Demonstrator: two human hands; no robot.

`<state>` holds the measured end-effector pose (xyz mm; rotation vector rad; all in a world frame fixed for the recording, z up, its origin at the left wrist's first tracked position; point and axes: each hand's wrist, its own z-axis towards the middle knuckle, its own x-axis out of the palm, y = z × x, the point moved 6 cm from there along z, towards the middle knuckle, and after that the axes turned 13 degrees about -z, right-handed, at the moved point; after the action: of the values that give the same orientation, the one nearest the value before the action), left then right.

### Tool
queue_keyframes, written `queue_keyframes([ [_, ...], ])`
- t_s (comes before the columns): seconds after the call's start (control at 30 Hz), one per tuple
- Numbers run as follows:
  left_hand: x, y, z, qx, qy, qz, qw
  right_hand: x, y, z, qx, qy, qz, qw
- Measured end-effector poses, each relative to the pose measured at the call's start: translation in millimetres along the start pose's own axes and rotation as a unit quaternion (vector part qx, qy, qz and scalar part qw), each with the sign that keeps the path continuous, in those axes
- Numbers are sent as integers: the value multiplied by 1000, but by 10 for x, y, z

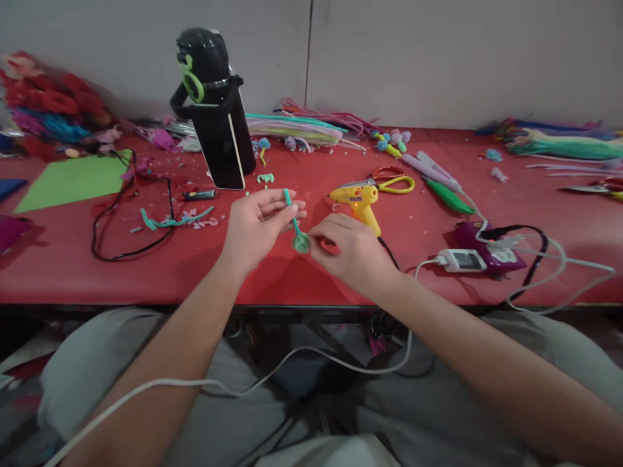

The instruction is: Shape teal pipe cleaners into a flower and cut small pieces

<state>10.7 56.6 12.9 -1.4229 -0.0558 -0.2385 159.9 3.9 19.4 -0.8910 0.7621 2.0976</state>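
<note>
My left hand (pixel 260 224) pinches the stem of a green pipe-cleaner piece (pixel 301 242) between thumb and fingers. The stem slants down to the right and ends in a small round, looped head. At the right edge of that head, the thumb and forefinger of my right hand (pixel 348 250) are pressed together on it. Just behind my right hand lies a yellow hot glue gun (pixel 359 201), its nozzle pointing left. Scissors (pixel 396 183) with red and yellow handles lie behind the glue gun. A loose teal pipe cleaner (pixel 178 222) rests to the left of my left hand.
A black bottle (pixel 202 61) with a phone (pixel 221 152) against it stands at the back. Bundled pipe cleaners (pixel 296 128) lie along the wall. On the right, a purple power bank (pixel 506 256) and white charger (pixel 462 260) trail cables. A green sheet (pixel 73 181) lies left.
</note>
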Motion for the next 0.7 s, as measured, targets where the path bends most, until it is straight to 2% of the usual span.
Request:
queue_keyframes([
  [0.3, 12, 38, -7, -5, 4, -10, 1000, -26, 132, 7, -134, 16, -78, 988],
  [0.53, 1, 98, 6, -23, 3, -10, 1000, 24, 146, -21, -184, 38, -106, 977],
  [0.7, 1, 121, 7, -29, 6, -29, 999, 68, 119, -23, -180, 59, -87, 978],
])
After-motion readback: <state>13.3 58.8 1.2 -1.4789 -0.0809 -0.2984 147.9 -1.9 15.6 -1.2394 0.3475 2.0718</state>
